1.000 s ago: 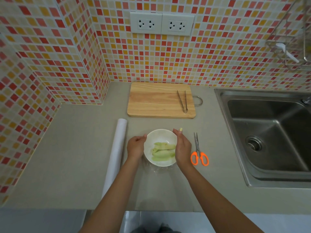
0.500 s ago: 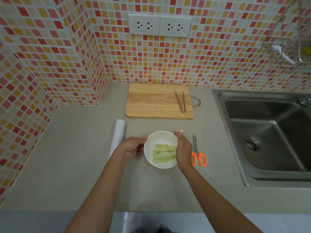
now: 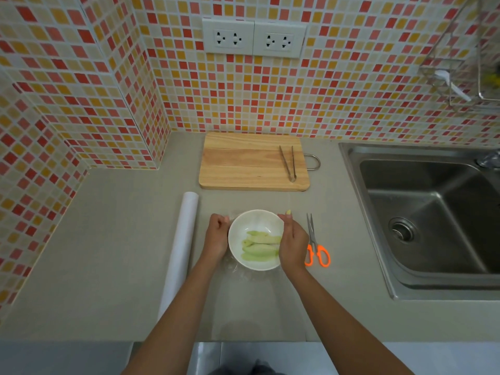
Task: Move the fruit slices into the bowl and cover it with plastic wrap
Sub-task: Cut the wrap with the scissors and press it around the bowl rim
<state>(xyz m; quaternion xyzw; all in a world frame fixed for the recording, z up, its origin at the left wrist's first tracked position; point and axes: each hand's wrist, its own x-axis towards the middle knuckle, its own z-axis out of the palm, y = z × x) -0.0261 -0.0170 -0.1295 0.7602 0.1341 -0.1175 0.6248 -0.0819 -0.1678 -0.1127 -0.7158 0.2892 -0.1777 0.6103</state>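
A white bowl (image 3: 253, 221) stands on the counter with several pale green fruit slices (image 3: 260, 244) inside. Clear plastic wrap (image 3: 238, 269) lies stretched over the bowl and bunches up below its near rim. My left hand (image 3: 216, 235) is at the bowl's left side, its fingers curled and pinching the wrap at the rim. My right hand (image 3: 292, 240) is at the right side, fingers curled against the wrap at the far right rim. The white roll of wrap (image 3: 181, 239) lies to the left.
Orange-handled scissors (image 3: 315, 246) lie just right of my right hand. A wooden cutting board (image 3: 243, 163) with metal tongs (image 3: 288, 163) sits behind the bowl. A steel sink (image 3: 433, 220) fills the right side. The counter's front edge (image 3: 81, 341) is near.
My left hand has come back to the bowl's left rim and moved up along it. The right hand has stayed at the right rim.
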